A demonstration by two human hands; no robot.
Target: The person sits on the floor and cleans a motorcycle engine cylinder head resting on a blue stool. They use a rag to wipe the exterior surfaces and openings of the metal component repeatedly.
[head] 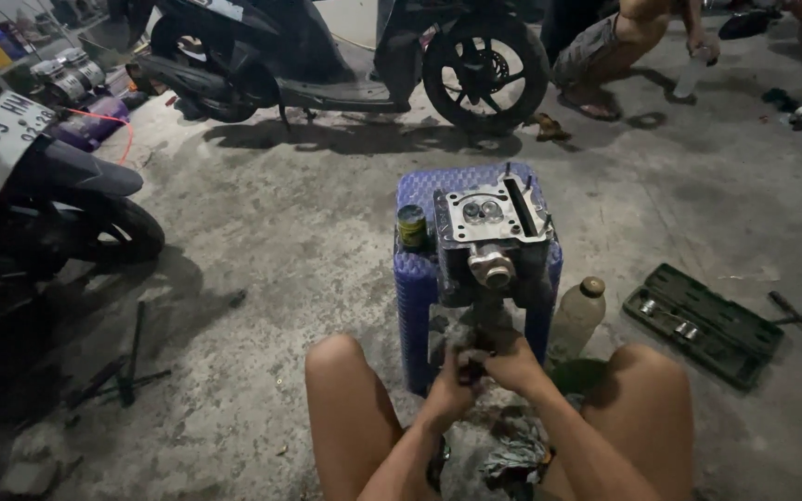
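A metal engine cylinder head (491, 234) sits on top of a blue plastic stool (415, 278), with a small round tin (411, 225) beside it on the stool's left edge. I sit low with my bare knees on either side. My left hand (449, 385) and my right hand (512, 360) are closed together just below the cylinder head, in front of the stool. They grip a small dark object that I cannot make out.
A plastic bottle (575, 316) stands right of the stool, near a green socket case (704, 323). Long tools (128, 357) lie on the concrete at left. A scooter (345, 56) is parked behind, another scooter (39, 186) at left. A crouching person (624, 46) is at the back right.
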